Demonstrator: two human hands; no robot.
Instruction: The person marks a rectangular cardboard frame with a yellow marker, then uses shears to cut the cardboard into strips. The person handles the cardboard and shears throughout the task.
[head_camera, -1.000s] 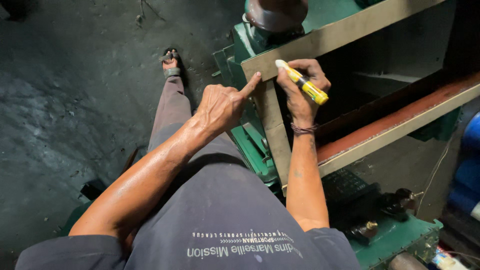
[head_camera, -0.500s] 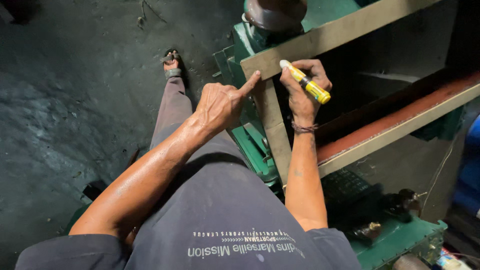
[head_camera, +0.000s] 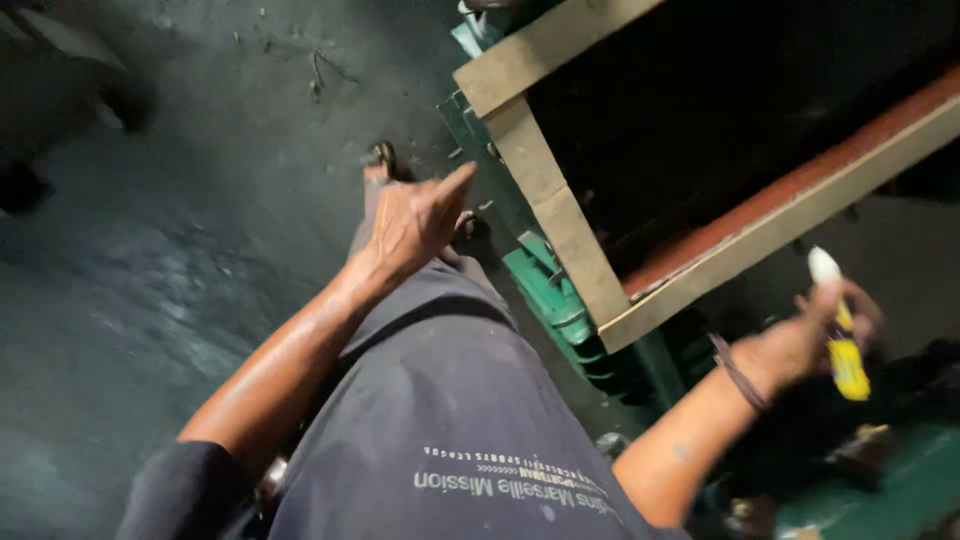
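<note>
The right hand (head_camera: 800, 345) is closed in a grip around a yellow marker (head_camera: 843, 345) with a white tip, held low at about four o'clock in the head view, its long axis running nearly upright, tip toward twelve o'clock. The marker lies well apart from the wooden frame (head_camera: 560, 235), which sits up and to the left of it, toward ten o'clock; the frame's pale side rail slants from eleven o'clock down to five o'clock, meeting a longer rail that runs off toward two o'clock. The left hand (head_camera: 415, 220) is open and holds nothing, fingers stretched toward one o'clock with the thumb tip just short of that side rail, so it is the nearer hand to the wood. A green machine base (head_camera: 555, 300) shows beneath the frame, and the dark floor (head_camera: 180, 250) fills the left. The right hand and marker are blurred, so the exact finger placement is hard to make out; the frame's interior is in deep shadow, and its upper rails are cut off.
</note>
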